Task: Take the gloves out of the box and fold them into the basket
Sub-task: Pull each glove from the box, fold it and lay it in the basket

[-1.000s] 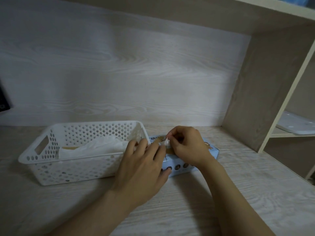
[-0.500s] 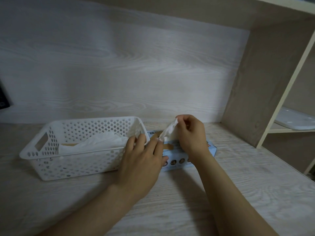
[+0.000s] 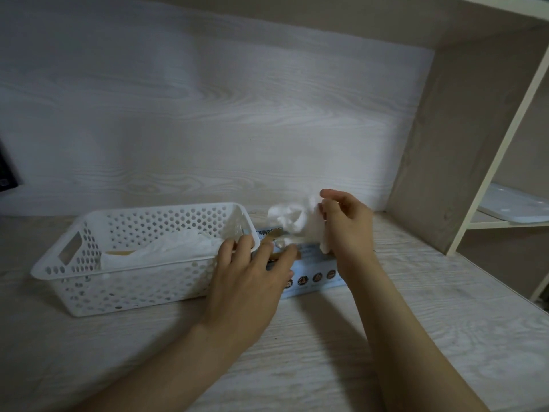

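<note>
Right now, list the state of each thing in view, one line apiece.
White perforated plastic basket: upright, holding gloves.
Pile of thin white gloves: lying inside the basket.
Light blue cardboard box: lying flat.
Thin white plastic glove: crumpled, held above the box.
Left hand: fingers straight, pressing the box.
Right hand: pinching the glove.

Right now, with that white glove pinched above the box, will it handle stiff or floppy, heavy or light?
Probably very floppy: the glove hangs crumpled from the right hand. Likely very light, since a pinch alone carries it. The box seems light too: the left hand lies flat on it, perhaps to hold it down.
</note>
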`<move>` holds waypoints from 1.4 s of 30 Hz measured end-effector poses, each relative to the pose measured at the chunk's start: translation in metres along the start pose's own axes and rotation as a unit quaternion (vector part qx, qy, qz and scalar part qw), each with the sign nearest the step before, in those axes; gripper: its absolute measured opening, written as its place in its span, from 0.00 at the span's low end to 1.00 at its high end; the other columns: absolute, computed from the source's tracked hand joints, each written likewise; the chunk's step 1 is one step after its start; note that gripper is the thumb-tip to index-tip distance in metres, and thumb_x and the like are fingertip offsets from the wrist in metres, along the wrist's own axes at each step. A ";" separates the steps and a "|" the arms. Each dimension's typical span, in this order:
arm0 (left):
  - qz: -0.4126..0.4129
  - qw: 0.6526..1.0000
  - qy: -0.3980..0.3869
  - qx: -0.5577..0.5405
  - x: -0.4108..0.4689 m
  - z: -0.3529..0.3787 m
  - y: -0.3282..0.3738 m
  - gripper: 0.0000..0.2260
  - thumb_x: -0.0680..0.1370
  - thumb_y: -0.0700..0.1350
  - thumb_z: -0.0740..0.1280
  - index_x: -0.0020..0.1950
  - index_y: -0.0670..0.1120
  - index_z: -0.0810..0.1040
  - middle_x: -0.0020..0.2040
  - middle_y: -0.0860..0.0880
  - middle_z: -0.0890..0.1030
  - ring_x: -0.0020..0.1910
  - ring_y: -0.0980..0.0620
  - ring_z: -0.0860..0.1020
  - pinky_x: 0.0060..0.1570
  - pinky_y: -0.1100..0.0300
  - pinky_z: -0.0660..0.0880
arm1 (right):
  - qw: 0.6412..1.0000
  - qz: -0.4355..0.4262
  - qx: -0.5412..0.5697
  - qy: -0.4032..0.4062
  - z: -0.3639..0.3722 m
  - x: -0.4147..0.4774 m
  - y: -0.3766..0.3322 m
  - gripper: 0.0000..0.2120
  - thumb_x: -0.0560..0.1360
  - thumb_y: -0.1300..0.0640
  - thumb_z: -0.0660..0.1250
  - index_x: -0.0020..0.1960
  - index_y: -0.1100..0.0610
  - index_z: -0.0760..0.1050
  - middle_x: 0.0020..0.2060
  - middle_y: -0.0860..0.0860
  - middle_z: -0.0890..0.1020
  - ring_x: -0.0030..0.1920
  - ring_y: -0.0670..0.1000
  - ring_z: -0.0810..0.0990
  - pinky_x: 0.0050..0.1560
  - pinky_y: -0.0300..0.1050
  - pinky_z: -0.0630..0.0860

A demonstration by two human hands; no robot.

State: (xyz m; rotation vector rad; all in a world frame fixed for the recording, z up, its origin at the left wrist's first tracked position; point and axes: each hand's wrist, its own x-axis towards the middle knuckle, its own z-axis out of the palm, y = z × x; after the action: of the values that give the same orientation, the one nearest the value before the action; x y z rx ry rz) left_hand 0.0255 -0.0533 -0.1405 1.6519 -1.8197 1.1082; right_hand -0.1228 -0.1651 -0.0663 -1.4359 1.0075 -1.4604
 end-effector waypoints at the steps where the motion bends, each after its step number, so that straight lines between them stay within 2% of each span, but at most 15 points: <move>1: -0.001 1.000 0.004 -0.002 0.000 0.000 0.000 0.15 0.84 0.54 0.64 0.70 0.53 0.78 0.64 0.47 0.82 0.53 0.40 0.75 0.56 0.42 0.69 | 0.999 -0.010 -0.032 -0.025 0.000 -0.002 -0.003 0.08 0.81 0.51 0.67 0.57 0.49 0.84 0.44 0.46 0.87 0.46 0.44 0.84 0.48 0.45 0.79; 6: -0.002 1.000 0.023 -0.011 0.000 -0.001 0.000 0.14 0.85 0.54 0.63 0.66 0.52 0.80 0.57 0.48 0.83 0.52 0.40 0.75 0.55 0.42 0.70 | 0.936 -0.039 -0.317 -0.145 -0.002 -0.003 0.001 0.35 0.60 0.31 0.71 0.66 0.40 0.77 0.55 0.44 0.82 0.59 0.51 0.80 0.61 0.57 0.79; 9: -0.003 1.000 0.016 -0.012 0.000 0.001 0.000 0.16 0.85 0.55 0.61 0.69 0.52 0.78 0.61 0.48 0.82 0.53 0.40 0.75 0.56 0.42 0.70 | 0.921 -0.071 -0.365 -0.119 -0.003 0.007 0.014 0.24 0.65 0.31 0.65 0.51 0.46 0.83 0.44 0.44 0.84 0.51 0.56 0.81 0.57 0.59 0.79; 12: -0.004 1.000 0.014 -0.016 0.000 0.001 0.001 0.15 0.85 0.55 0.62 0.69 0.52 0.78 0.65 0.47 0.82 0.53 0.40 0.75 0.57 0.41 0.70 | 0.920 -0.170 -0.352 -0.035 -0.003 0.019 0.030 0.20 0.79 0.44 0.67 0.33 0.52 0.70 0.29 0.47 0.74 0.34 0.52 0.74 0.39 0.49 0.71; 14: -0.007 1.000 0.013 -0.018 0.000 0.001 0.001 0.16 0.84 0.55 0.63 0.69 0.53 0.78 0.66 0.46 0.81 0.53 0.39 0.75 0.58 0.41 0.70 | 0.894 -0.256 -0.367 -0.004 0.000 0.018 0.034 0.21 0.82 0.52 0.68 0.33 0.49 0.64 0.31 0.48 0.70 0.35 0.54 0.72 0.38 0.48 0.64; 18: -0.010 1.000 0.007 -0.023 0.000 -0.001 0.001 0.13 0.82 0.50 0.67 0.66 0.53 0.79 0.63 0.47 0.82 0.55 0.38 0.75 0.59 0.40 0.69 | 0.859 -0.344 -0.377 -0.043 0.017 0.004 0.036 0.09 0.78 0.58 0.66 0.41 0.53 0.80 0.37 0.49 0.75 0.41 0.55 0.73 0.41 0.50 0.69; 21: -0.003 1.000 0.015 -0.027 0.000 -0.002 0.001 0.10 0.79 0.45 0.70 0.59 0.52 0.80 0.54 0.48 0.82 0.53 0.38 0.75 0.57 0.41 0.69 | 0.863 -0.372 -0.337 -0.065 0.025 -0.008 0.025 0.15 0.82 0.56 0.63 0.37 0.49 0.69 0.30 0.44 0.70 0.33 0.48 0.68 0.36 0.45 0.62; 23: 0.007 0.999 0.024 -0.028 0.000 -0.001 -0.001 0.09 0.80 0.46 0.69 0.60 0.52 0.81 0.54 0.48 0.82 0.52 0.39 0.75 0.56 0.42 0.69 | 0.886 -0.348 -0.302 -0.041 0.025 -0.014 0.015 0.16 0.83 0.51 0.60 0.36 0.47 0.66 0.26 0.43 0.68 0.28 0.44 0.67 0.32 0.40 0.61; 25: 0.010 0.999 0.029 -0.027 -0.001 0.000 -0.002 0.12 0.80 0.47 0.71 0.64 0.53 0.80 0.55 0.48 0.83 0.52 0.39 0.75 0.56 0.42 0.69 | 0.921 -0.318 -0.222 0.027 0.022 -0.020 0.003 0.18 0.83 0.56 0.61 0.35 0.46 0.66 0.24 0.43 0.67 0.26 0.44 0.68 0.29 0.34 0.59; 27: 0.010 0.999 0.022 -0.025 -0.001 0.001 -0.002 0.17 0.78 0.46 0.73 0.67 0.54 0.80 0.56 0.48 0.83 0.52 0.39 0.75 0.56 0.43 0.69 | 0.954 -0.264 -0.104 0.098 0.019 -0.020 -0.006 0.23 0.82 0.65 0.62 0.33 0.45 0.63 0.23 0.43 0.65 0.25 0.43 0.65 0.29 0.34 0.58; 29: 0.008 1.000 0.016 -0.022 -0.001 0.001 -0.002 0.20 0.78 0.46 0.74 0.69 0.53 0.78 0.58 0.48 0.83 0.51 0.40 0.75 0.55 0.43 0.69 | 0.969 -0.204 -0.045 0.134 0.016 -0.018 -0.010 0.23 0.82 0.65 0.61 0.31 0.48 0.61 0.22 0.43 0.64 0.26 0.43 0.61 0.30 0.38 0.58; 32: 0.008 1.000 0.011 -0.026 -0.002 -0.005 -0.002 0.18 0.81 0.50 0.70 0.71 0.52 0.76 0.63 0.48 0.81 0.51 0.41 0.74 0.57 0.43 0.70 | 0.983 -0.140 -0.021 0.115 0.015 -0.012 -0.004 0.22 0.84 0.58 0.62 0.32 0.55 0.63 0.24 0.42 0.65 0.28 0.45 0.62 0.33 0.44 0.60; 35: -0.008 0.999 0.010 -0.052 0.000 -0.015 -0.004 0.15 0.84 0.54 0.63 0.66 0.50 0.80 0.62 0.51 0.82 0.55 0.40 0.75 0.62 0.40 0.69 | 0.995 -0.063 0.014 0.079 0.018 -0.007 0.004 0.18 0.83 0.56 0.62 0.39 0.66 0.67 0.30 0.52 0.69 0.33 0.50 0.66 0.36 0.48 0.64; 39: -0.020 0.990 0.067 -0.120 0.010 -0.032 -0.012 0.10 0.81 0.49 0.66 0.48 0.47 0.84 0.50 0.51 0.84 0.55 0.41 0.77 0.63 0.42 0.69 | 0.997 0.032 0.062 0.034 0.019 -0.007 0.004 0.12 0.82 0.60 0.57 0.48 0.63 0.76 0.38 0.53 0.79 0.41 0.52 0.77 0.42 0.49 0.75; 42: -0.059 0.980 0.094 -0.167 0.020 -0.044 -0.026 0.07 0.81 0.46 0.65 0.47 0.45 0.80 0.47 0.49 0.80 0.50 0.44 0.76 0.54 0.47 0.71 | 0.990 0.104 0.085 -0.040 0.021 -0.006 -0.001 0.16 0.76 0.58 0.57 0.56 0.55 0.81 0.49 0.52 0.87 0.53 0.57 0.85 0.56 0.57 0.82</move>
State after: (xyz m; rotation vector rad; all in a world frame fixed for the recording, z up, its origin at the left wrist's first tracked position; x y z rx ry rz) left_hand 0.0391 -0.0296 -0.0928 1.3895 -1.6586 0.8225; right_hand -0.1024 -0.1592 -0.0664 -1.2206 0.9298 -1.2945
